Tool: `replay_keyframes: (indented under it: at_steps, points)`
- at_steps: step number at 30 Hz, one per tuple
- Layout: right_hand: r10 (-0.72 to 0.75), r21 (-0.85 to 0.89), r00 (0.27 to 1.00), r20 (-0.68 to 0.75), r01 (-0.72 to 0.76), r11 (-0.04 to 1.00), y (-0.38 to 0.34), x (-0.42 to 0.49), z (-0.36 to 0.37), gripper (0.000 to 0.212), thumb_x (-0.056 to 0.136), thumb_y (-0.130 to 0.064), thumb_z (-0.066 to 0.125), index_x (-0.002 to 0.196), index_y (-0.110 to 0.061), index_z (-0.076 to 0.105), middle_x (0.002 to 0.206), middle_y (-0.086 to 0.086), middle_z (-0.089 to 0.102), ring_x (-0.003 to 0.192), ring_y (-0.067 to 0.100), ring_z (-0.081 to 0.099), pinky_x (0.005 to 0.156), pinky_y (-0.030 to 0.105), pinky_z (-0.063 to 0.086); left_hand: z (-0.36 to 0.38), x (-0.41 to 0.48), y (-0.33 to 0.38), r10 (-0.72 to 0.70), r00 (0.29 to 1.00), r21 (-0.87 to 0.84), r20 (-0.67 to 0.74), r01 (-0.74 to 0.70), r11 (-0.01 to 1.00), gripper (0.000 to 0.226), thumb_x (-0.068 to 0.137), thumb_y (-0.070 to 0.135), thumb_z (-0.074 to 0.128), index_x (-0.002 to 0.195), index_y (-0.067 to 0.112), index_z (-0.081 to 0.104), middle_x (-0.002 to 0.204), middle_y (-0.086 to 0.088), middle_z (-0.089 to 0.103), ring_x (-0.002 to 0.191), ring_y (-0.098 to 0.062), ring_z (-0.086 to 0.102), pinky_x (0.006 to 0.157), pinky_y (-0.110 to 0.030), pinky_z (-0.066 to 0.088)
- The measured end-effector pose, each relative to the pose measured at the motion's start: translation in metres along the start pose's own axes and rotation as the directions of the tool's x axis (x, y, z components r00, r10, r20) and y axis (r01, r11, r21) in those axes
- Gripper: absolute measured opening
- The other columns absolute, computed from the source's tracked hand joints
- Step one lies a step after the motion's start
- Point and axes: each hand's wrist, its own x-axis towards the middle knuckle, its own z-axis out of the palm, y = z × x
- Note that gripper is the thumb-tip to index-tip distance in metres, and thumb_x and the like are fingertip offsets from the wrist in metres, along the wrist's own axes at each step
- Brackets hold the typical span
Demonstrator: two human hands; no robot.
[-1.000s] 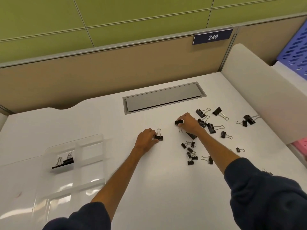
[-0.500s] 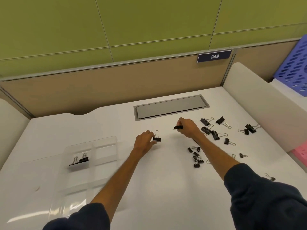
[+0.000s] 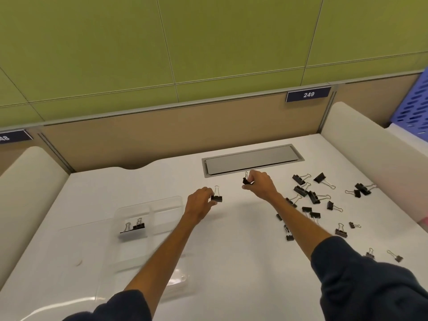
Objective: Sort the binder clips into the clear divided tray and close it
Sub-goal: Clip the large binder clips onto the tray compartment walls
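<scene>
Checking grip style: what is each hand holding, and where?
Left hand: binder clip, pinched at its black body. Right hand: another clip, also by the body.

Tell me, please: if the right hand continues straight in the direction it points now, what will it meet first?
The right hand, pinching a binder clip, points away from the person toward the back of the desk. The grey cable flap set in the desktop lies first in that line, probably just beyond the fingertips, though depth is hard to judge.

Black binder clips (image 3: pixel 310 196) with silver wire handles scatter the white desk (image 3: pixel 231 262), a clear tray (image 3: pixel 162 205) left, beige partition (image 3: pixel 162 135) and olive-green wall (image 3: pixel 208 42) far
</scene>
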Motion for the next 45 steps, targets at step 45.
replay_keyframes:
  at_steps: [45]
  points:
    - [-0.337,0.033,0.830,0.445,0.361,0.932,-0.180,-0.021,0.173,0.025,0.081,-0.040,0.072,0.105,-0.034,0.069,0.097,-0.005,0.073,0.088,0.012,0.064,0.079,0.032,0.047,-0.058,-0.092,-0.160,-0.419,0.908,-0.046,0.018,0.419,0.907,0.026,0.084,0.034,0.068,0.107,0.020,0.067,0.115,-0.005,0.051,0.119,-0.021,0.042,0.093,-0.037,0.039]
